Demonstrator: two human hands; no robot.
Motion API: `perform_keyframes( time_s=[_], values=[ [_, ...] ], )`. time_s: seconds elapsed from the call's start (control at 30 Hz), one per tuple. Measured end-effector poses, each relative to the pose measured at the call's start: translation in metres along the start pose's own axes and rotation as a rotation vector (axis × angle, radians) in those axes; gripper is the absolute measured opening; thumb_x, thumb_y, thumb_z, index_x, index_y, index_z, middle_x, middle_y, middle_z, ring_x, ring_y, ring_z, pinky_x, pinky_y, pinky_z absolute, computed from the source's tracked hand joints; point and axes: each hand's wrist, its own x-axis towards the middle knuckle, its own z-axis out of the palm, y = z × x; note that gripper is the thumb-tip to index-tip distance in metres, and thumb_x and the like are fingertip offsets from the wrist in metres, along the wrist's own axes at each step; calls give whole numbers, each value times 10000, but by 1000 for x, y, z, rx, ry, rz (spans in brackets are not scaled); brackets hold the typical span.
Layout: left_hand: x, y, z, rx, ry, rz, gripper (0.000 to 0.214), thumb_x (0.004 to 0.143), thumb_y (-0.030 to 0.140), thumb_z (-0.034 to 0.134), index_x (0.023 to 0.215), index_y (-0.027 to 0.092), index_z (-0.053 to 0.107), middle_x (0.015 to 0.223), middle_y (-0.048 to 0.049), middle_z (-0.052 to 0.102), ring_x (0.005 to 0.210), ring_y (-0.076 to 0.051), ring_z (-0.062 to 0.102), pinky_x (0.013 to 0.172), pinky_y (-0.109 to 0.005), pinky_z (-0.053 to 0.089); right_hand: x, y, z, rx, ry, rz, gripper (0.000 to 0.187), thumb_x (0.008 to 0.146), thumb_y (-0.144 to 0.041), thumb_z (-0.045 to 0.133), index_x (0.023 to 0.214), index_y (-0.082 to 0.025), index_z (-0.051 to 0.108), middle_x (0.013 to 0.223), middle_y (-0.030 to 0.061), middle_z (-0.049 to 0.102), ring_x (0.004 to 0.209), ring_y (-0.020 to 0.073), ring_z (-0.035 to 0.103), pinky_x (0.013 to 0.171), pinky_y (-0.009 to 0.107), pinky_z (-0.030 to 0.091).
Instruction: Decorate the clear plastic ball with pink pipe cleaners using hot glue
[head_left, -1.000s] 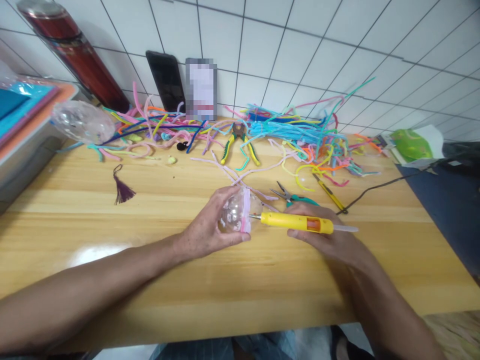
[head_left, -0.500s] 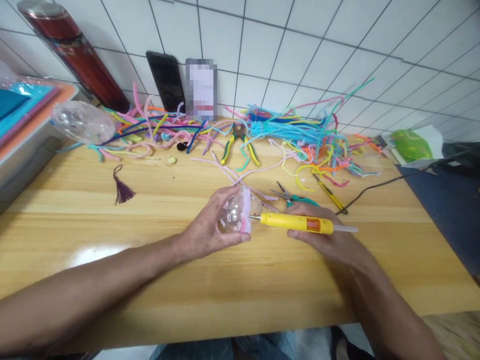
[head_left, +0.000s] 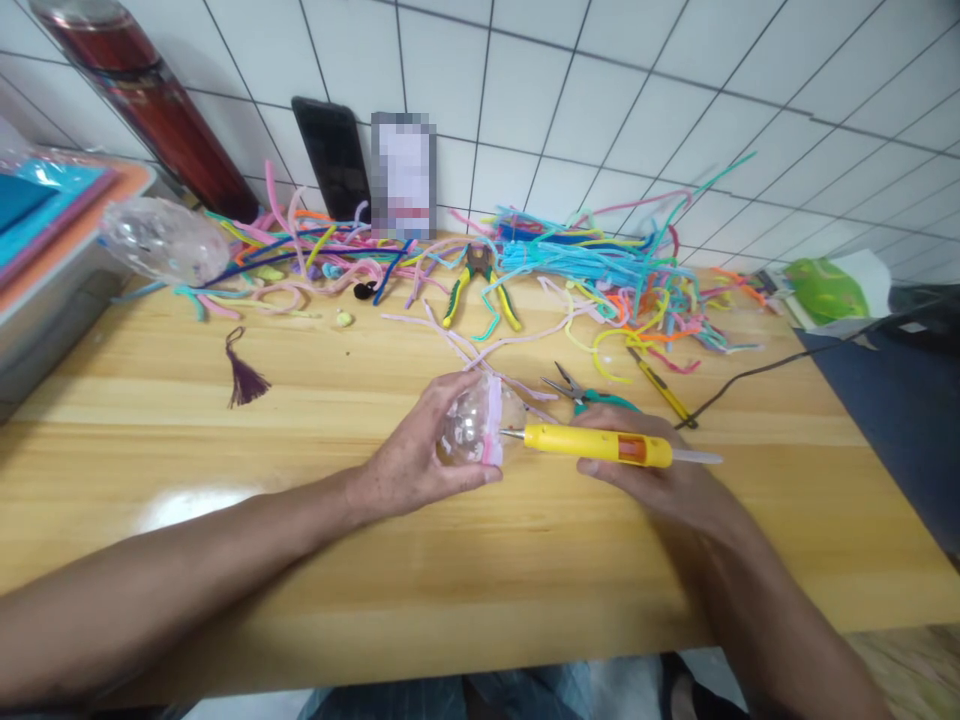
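My left hand point(head_left: 420, 450) is wrapped round a clear plastic ball point(head_left: 466, 425). A lilac pipe cleaner band point(head_left: 493, 405) runs round the ball, with a pink part low on it. In my right hand point(head_left: 637, 475) is a yellow hot glue gun point(head_left: 577, 440), lying level, with a whitish glue stick point(head_left: 697, 456) poking out of its back end. The gun's metal tip meets or nearly meets the band; I cannot tell whether they touch. My right fingers are partly hidden behind the gun. Just beyond this hand lie teal-handled pliers point(head_left: 589, 395).
Yellow-green pliers point(head_left: 480, 290) and heaped pipe cleaners point(head_left: 577, 255) lie along the tiled wall. A yellow craft knife point(head_left: 664, 388) and black cord point(head_left: 750, 372) are at right. Leftward are a purple tassel point(head_left: 244, 375), another clear plastic piece point(head_left: 165, 242), a red flask point(head_left: 157, 110) and a phone point(head_left: 334, 160).
The glue gun has shifted very slightly to the right with my right hand. My left hand still holds the ball in the same place.
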Motion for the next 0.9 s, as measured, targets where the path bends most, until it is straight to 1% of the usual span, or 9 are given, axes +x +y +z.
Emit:
perform_keyframes(
  time_s=[0.17,0.33,0.47,0.57,0.67,0.83,0.9],
  values=[
    [0,1,-1,4,-11,-7,1028,859,436,907,1683,369,297,1608,-152,475,1503,-379,508,1268,-611,450,0,-2,0,-4,7,-3,114,983,-390,743,999,-279,726,946,19,780,845,226,727,795,378,582],
    [1,1,-1,1,-12,-6,1017,862,437,905,1679,377,301,1601,-148,479,1498,-382,511,1262,-614,457,-1,-1,-1,7,24,-12,136,982,-421,741,985,-286,718,970,37,790,896,260,743,809,410,595],
    [1,2,-1,4,-13,-9,1018,866,459,900,1680,365,297,1605,-156,471,1504,-384,505,1271,-613,444,-1,-2,-2,-6,3,-7,114,975,-401,752,979,-291,720,944,20,780,844,244,733,786,394,589],
    [0,2,-1,0,-12,-16,1007,872,454,897,1678,370,299,1605,-151,471,1501,-377,506,1271,-605,443,0,-1,-2,-30,-5,3,121,984,-396,737,968,-279,710,950,26,779,842,237,729,788,385,584],
    [-1,2,-1,-6,-11,-7,1001,873,451,897,1677,373,306,1601,-146,477,1496,-378,512,1265,-601,451,0,1,-2,-23,3,-28,131,995,-404,728,994,-275,707,970,31,781,871,237,733,789,377,579],
    [-1,2,-1,-11,-12,-16,1003,874,445,898,1678,377,302,1609,-146,471,1503,-376,508,1267,-598,452,1,0,0,-13,-9,-54,112,1003,-379,731,994,-270,707,930,17,768,816,213,713,756,361,553],
    [-1,2,-1,-11,-12,-17,1006,872,439,900,1679,383,301,1614,-143,470,1505,-372,507,1270,-594,451,1,0,-1,-12,-7,-58,92,1000,-358,735,998,-270,708,941,19,773,835,215,720,762,360,554]
  ],
)
